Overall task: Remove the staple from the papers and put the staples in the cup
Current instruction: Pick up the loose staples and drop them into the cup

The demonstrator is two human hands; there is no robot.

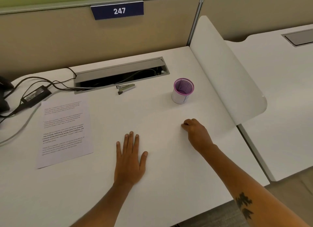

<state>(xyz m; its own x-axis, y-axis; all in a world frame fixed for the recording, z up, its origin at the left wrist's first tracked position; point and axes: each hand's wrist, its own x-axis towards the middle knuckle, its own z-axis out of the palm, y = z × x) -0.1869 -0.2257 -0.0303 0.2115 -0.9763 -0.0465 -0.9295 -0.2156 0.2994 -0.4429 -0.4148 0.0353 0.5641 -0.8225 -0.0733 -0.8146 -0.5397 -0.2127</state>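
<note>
A printed sheet of papers (65, 132) lies flat on the left part of the white desk (160, 111). A small metal staple remover (125, 88) rests near the cable tray at the back. To its right stands a purple mesh cup (183, 90) wrapped in white paper. My left hand (130, 160) lies flat on the desk, palm down, fingers together, holding nothing. My right hand (194, 131) rests on the desk below the cup with its fingers curled in; I cannot see whether anything sits between the fingertips.
An open grey cable tray (121, 74) runs along the back of the desk. A black power adapter (36, 94) and cables lie at the far left. A white divider panel (225, 70) borders the desk on the right, with another desk beyond it.
</note>
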